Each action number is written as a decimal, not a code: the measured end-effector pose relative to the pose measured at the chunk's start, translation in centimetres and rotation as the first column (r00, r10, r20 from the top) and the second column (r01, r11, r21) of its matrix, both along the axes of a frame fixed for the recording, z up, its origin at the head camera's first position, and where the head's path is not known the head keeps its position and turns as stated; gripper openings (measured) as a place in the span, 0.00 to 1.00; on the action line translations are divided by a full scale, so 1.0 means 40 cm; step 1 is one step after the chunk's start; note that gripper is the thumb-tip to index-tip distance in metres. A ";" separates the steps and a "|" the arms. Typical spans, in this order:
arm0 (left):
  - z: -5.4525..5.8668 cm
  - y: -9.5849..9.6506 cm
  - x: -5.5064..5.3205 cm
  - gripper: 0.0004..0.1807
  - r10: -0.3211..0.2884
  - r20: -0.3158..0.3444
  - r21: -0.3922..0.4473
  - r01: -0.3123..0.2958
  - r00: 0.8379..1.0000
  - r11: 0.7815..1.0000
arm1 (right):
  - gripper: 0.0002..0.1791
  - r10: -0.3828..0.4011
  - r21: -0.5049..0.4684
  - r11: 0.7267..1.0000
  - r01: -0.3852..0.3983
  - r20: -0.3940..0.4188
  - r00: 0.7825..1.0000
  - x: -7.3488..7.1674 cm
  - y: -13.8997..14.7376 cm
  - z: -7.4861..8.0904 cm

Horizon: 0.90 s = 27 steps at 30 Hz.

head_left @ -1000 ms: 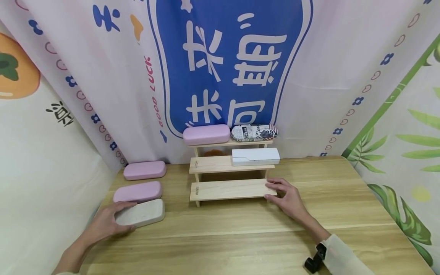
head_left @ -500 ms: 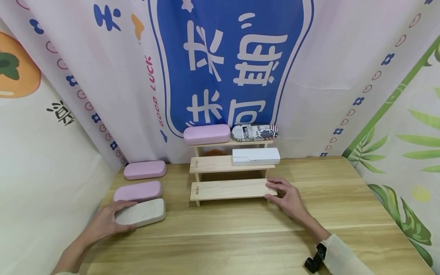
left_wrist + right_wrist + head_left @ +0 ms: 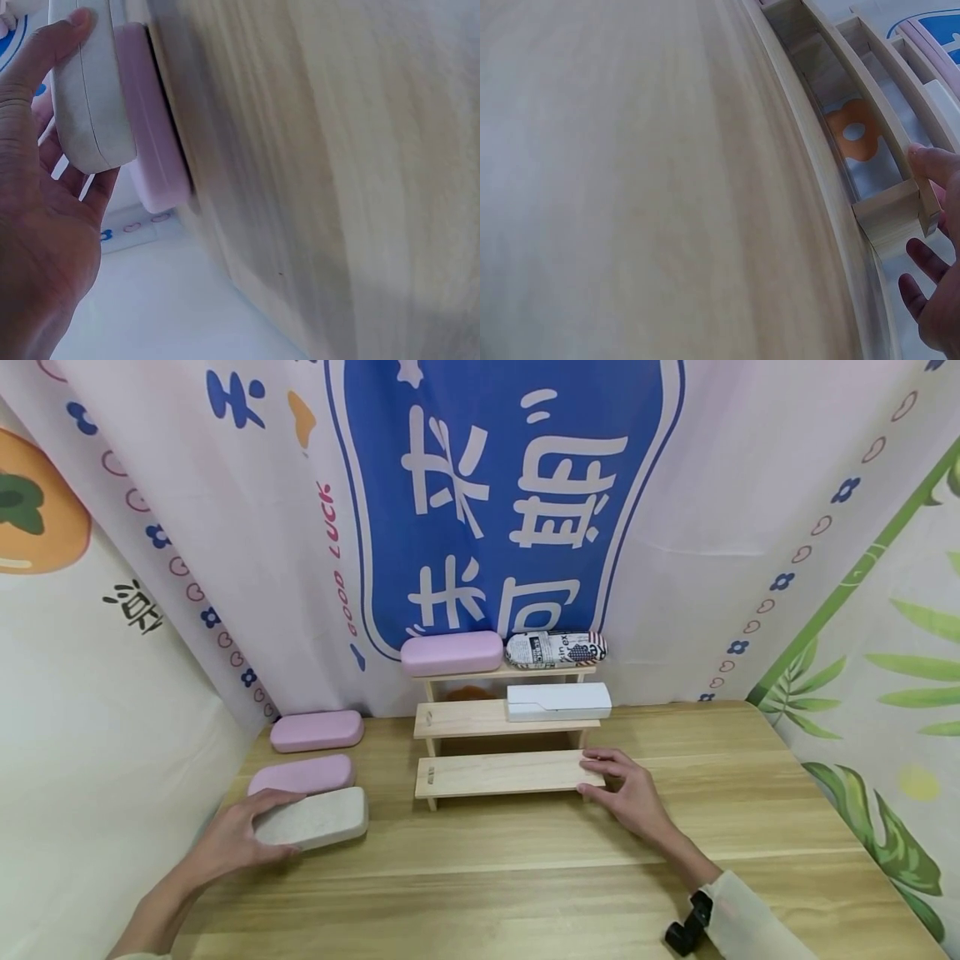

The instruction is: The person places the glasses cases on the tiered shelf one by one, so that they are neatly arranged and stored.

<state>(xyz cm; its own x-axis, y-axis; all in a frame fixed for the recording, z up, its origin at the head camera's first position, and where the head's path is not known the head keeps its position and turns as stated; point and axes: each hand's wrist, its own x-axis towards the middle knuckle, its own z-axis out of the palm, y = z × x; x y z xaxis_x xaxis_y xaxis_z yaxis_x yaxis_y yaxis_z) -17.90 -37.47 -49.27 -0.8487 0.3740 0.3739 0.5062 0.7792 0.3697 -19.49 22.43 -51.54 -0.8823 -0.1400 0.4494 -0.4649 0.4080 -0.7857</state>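
My left hand [image 3: 236,835] grips a light grey glasses case [image 3: 322,818] by its left end, thumb along the near side and fingers at the far side. A seam along the case's side shows in the left wrist view, where it stands off the tabletop. Just behind it lies a pink glasses case [image 3: 303,777], partly overlapped by the hand and the grey case. My right hand [image 3: 626,793] pinches the right end of the lowest board of a three-tier wooden stand [image 3: 502,774]. In the right wrist view the thumb [image 3: 930,161] presses the board's front edge.
Another pink case [image 3: 317,731] lies at the back left of the wooden table [image 3: 480,893]. The top tier bears a pink case [image 3: 452,653] and a newsprint-patterned case [image 3: 555,649]; a white case [image 3: 558,702] sits on the middle tier's right. A printed curtain [image 3: 697,527] hangs behind.
The left hand has raised the grey case off the tabletop and shifted it slightly to the right. The right hand and the stand have stayed put.
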 end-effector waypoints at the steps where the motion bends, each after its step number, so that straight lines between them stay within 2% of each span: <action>1: 0.002 0.002 -0.001 0.43 -0.006 -0.006 0.005 0.006 1.000 1.000 | 0.21 0.002 -0.002 1.000 -0.002 0.002 1.000 0.000 0.000 0.000; 9: 0.028 0.030 -0.012 0.43 -0.028 -0.037 0.008 0.028 0.999 1.000 | 0.21 0.003 0.002 1.000 -0.003 0.009 1.000 -0.002 0.000 0.002; 16: 0.051 0.051 -0.015 0.43 -0.008 0.003 -0.001 0.008 1.000 1.000 | 0.20 0.001 0.004 1.000 -0.001 0.010 1.000 -0.003 0.001 0.003; 27: 0.084 0.097 -0.040 0.40 -0.054 -0.001 0.038 0.054 0.999 0.998 | 0.22 -0.013 0.023 1.000 0.014 -0.002 1.000 -0.041 0.027 -0.075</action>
